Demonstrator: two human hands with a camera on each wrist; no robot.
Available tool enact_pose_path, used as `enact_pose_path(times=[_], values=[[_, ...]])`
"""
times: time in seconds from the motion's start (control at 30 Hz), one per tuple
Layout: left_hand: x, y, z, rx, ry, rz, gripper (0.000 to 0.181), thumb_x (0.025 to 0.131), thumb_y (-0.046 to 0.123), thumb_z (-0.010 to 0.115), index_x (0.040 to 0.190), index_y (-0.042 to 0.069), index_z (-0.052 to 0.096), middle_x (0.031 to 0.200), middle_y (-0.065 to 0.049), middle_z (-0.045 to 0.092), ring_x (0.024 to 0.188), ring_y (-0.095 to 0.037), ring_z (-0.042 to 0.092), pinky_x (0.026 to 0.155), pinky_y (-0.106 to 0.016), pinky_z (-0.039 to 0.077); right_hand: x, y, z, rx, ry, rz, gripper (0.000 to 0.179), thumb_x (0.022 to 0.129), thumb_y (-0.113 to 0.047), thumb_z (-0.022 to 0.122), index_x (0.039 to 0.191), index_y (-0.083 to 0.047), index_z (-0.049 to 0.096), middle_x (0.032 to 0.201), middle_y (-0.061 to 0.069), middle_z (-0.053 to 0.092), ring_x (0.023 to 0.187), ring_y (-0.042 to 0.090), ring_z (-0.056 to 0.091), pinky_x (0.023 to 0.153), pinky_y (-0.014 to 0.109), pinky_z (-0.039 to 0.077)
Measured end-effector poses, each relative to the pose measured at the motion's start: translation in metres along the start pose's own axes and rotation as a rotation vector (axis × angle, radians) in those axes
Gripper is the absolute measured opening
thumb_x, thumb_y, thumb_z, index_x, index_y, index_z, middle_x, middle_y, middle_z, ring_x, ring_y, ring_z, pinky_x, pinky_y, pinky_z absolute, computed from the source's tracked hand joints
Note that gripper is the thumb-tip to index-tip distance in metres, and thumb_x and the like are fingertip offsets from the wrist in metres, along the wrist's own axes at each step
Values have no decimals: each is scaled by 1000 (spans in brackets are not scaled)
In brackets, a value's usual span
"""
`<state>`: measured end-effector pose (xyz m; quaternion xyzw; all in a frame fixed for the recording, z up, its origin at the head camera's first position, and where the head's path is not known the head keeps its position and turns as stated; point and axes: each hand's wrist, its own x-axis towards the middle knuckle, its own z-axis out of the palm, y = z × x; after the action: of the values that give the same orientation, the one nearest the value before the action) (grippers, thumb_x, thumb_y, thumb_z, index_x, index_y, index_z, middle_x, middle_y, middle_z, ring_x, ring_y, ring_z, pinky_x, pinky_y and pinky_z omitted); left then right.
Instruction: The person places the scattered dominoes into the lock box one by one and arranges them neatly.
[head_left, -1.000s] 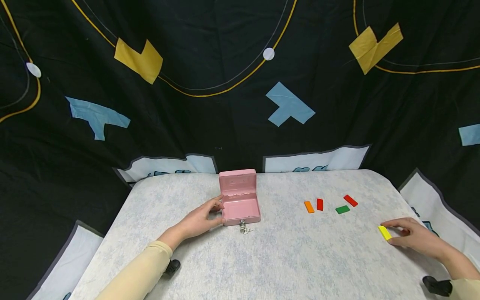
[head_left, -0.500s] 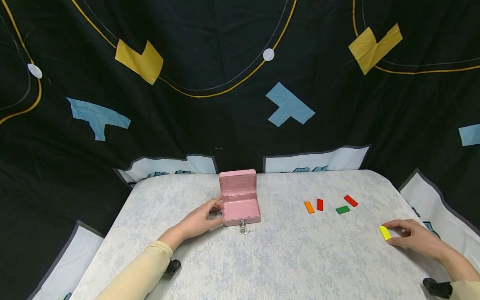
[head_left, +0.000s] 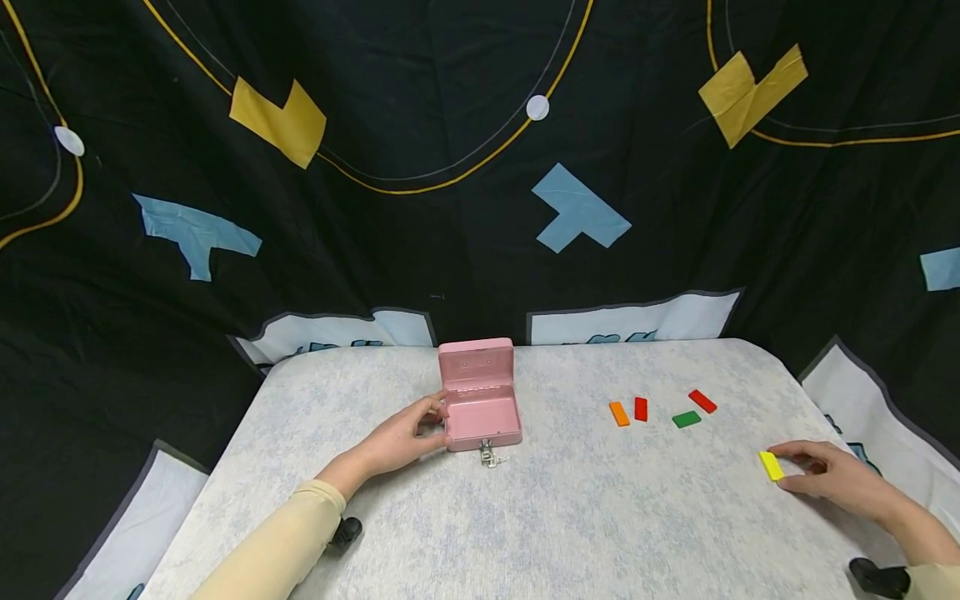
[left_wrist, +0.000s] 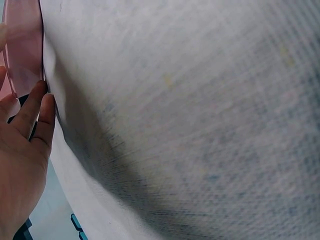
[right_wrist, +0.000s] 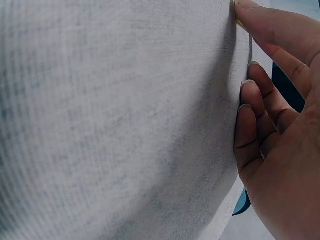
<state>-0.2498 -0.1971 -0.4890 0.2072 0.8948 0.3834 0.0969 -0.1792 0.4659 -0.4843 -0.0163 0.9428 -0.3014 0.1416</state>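
Note:
In the head view, an open pink cash box (head_left: 483,417) stands mid-table with its lid (head_left: 476,364) raised. My left hand (head_left: 397,436) rests on its left side, thumb at the front corner and fingertips at the rim farther back. In the left wrist view, the outer fingers (left_wrist: 46,117) lie fairly straight against the pink wall. A silver lock with a key (head_left: 489,455) is at the box's front. At the right side of the table, my right hand (head_left: 836,475) pinches a flat yellow block (head_left: 770,466) by its ends between thumb and fingertips.
Between box and right hand lie an orange block (head_left: 618,414), a red block (head_left: 641,409), a green block (head_left: 686,419) and another red block (head_left: 702,402). A pale mottled cloth (head_left: 585,517) covers the table. A black curtain (head_left: 420,258) hangs behind.
The scene is almost the same throughout. The right hand, with the yellow block pinched, has shifted only very slightly; the left hand has stayed at the box.

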Motion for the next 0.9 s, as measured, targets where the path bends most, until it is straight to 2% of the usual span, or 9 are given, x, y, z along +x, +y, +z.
enact_pose_path(times=[0.33, 0.53, 0.9], values=[[-1, -1, 1, -3, -11, 19, 33, 98, 33, 72, 123, 17, 56, 167, 1, 27, 134, -23, 54, 108, -43, 45, 1, 2, 0, -1, 0, -9, 57, 95, -30, 74, 136, 6, 57, 127, 24, 57, 98, 27, 47, 74, 37, 44], [-2, -2, 1, 0, -13, 7, 33, 97, 34, 72, 122, 18, 57, 168, 3, 26, 134, -22, 54, 108, -41, 44, 1, 3, 1, -6, 3, -13, 58, 94, -32, 75, 135, 6, 59, 125, 23, 58, 98, 28, 47, 74, 38, 45], [0, -1, -1, 25, -4, 24, 32, 98, 32, 72, 122, 18, 56, 167, 2, 28, 133, -21, 55, 107, -43, 45, 0, 1, 4, -32, 52, 6, 62, 90, -36, 79, 134, 4, 61, 110, 12, 59, 94, 25, 47, 69, 32, 43]])
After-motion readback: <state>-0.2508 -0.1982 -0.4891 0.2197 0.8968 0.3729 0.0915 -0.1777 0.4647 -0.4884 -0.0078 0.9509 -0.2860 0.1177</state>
